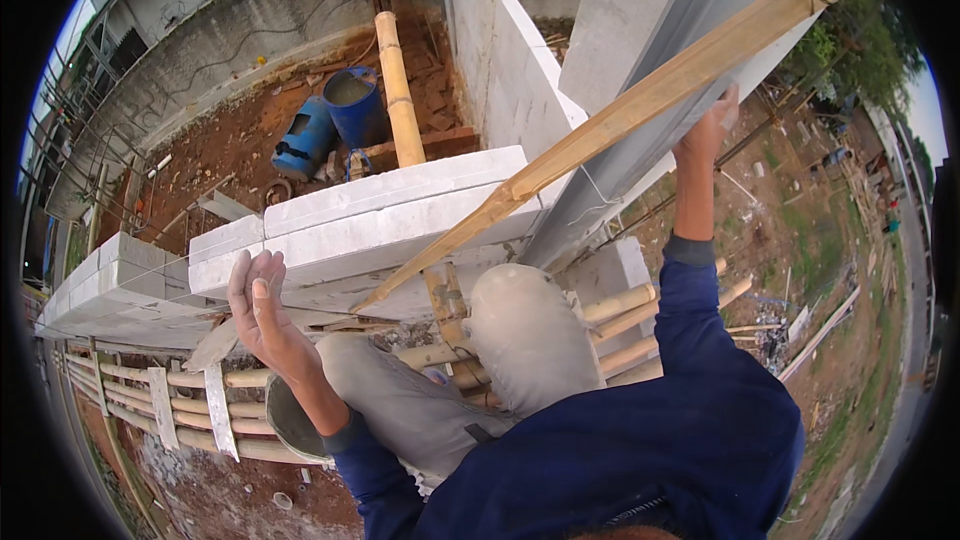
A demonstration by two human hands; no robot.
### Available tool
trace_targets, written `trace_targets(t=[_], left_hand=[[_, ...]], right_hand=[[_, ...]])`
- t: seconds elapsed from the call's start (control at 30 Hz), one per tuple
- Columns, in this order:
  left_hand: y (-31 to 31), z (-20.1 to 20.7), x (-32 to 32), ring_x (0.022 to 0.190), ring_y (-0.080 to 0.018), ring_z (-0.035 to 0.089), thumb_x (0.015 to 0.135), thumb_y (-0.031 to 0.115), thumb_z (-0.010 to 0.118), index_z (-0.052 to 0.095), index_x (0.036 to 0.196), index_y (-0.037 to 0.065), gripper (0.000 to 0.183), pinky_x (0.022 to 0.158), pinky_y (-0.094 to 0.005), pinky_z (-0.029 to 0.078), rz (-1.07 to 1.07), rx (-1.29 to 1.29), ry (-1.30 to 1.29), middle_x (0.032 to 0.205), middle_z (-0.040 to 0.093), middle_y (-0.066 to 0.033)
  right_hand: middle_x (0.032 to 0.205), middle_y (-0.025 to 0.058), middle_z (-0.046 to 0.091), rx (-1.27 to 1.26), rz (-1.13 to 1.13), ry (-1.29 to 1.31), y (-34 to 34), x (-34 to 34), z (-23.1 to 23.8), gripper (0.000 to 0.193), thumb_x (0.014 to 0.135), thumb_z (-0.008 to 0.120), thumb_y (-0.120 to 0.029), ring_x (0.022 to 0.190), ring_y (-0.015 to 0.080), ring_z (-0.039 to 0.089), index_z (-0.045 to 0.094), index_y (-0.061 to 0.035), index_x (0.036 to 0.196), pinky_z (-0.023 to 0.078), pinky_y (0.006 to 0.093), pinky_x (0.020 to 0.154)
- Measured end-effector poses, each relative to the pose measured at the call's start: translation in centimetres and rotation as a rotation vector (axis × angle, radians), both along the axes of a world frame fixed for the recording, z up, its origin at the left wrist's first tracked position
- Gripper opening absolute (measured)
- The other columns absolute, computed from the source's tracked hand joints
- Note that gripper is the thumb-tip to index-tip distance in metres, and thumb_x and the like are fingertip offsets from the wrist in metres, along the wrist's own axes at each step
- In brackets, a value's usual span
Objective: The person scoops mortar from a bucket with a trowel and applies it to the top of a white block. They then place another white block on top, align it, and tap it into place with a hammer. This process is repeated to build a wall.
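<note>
My left hand [268,318] is raised with its fingers stretched out and dusty, holding nothing. It is beside the near face of a white block wall [400,218], whose top course has a lengthwise line along it. My right hand [708,128] grips the edge of a tall grey metal post [655,105] at the wall's right end; some of its fingers are hidden behind the edge. A long wooden batten [600,130] leans diagonally across the post and the wall, its upper end bound with wire. Just below my left hand lies a flat pale trowel-like blade [212,345].
I squat on scaffolding of bamboo poles [245,427], high above the ground. A bucket [290,420] stands by my left leg. Past the wall are blue drums [355,105], an upright bamboo pole [398,90] and red soil. A thin string [150,275] runs along the left blocks.
</note>
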State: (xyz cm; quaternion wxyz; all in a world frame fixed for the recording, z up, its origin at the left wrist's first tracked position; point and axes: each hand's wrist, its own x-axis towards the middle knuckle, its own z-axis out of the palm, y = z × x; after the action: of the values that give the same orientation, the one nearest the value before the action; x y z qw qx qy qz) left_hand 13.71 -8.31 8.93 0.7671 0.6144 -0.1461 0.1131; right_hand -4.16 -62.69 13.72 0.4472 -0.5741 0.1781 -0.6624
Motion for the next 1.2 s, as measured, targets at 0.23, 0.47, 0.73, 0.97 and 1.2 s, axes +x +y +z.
trace_targets(t=[0.23,0.47,0.73,0.97,1.2], left_hand=[[0.6,-4.5,-1.3,0.124,-0.0364,0.067,0.113,0.021,0.053,0.051,0.15,-0.009,0.048,0.113,-0.0496,0.053,0.075,0.107,0.061,0.135,0.065,-0.025],[-0.9,-6.5,-0.4,0.122,-0.0357,0.069,0.113,0.023,0.054,0.048,0.151,-0.009,0.05,0.109,-0.0488,0.054,0.049,0.193,0.143,0.137,0.063,-0.0289],[0.0,-6.7,-0.1,0.124,-0.0349,0.068,0.112,0.03,0.057,0.051,0.151,-0.006,0.053,0.109,-0.0455,0.054,0.014,0.236,0.197,0.138,0.063,-0.0252],[-4.3,-4.3,-0.4,0.12,-0.0307,0.069,0.112,0.023,0.058,0.054,0.151,-0.005,0.048,0.108,-0.0432,0.054,-0.14,0.399,0.051,0.136,0.066,-0.0214],[-15.1,0.5,4.1,0.115,-0.0202,0.068,0.109,0.021,0.066,0.062,0.144,-0.002,0.042,0.103,-0.0362,0.052,-0.341,0.498,-0.156,0.124,0.073,-0.0142]], right_hand=[[0.139,0.012,0.071,-0.688,0.552,0.905,-7.7,6.3,-1.7,0.056,0.098,0.077,-0.008,0.121,0.0231,0.069,0.062,-0.0017,0.151,0.053,0.0314,0.103],[0.141,0.0123,0.069,-0.586,0.618,1.64,-9.1,10.6,-6.5,0.064,0.092,0.08,-0.008,0.123,0.0249,0.068,0.061,-0.0023,0.152,0.053,0.0331,0.103],[0.144,0.0127,0.068,-0.379,0.633,1.797,-11.5,4.5,-11.6,0.072,0.085,0.082,-0.009,0.125,0.0269,0.067,0.06,-0.003,0.153,0.054,0.0351,0.104],[0.147,0.0131,0.066,-0.36,0.683,1.826,-12.1,4.2,-14.2,0.079,0.08,0.084,-0.009,0.127,0.0287,0.066,0.058,-0.0036,0.154,0.054,0.0368,0.104],[0.149,0.0134,0.065,-0.402,0.723,1.872,-12.1,5.8,-15.9,0.086,0.074,0.086,-0.009,0.129,0.0305,0.065,0.057,-0.0042,0.155,0.054,0.0385,0.104]])
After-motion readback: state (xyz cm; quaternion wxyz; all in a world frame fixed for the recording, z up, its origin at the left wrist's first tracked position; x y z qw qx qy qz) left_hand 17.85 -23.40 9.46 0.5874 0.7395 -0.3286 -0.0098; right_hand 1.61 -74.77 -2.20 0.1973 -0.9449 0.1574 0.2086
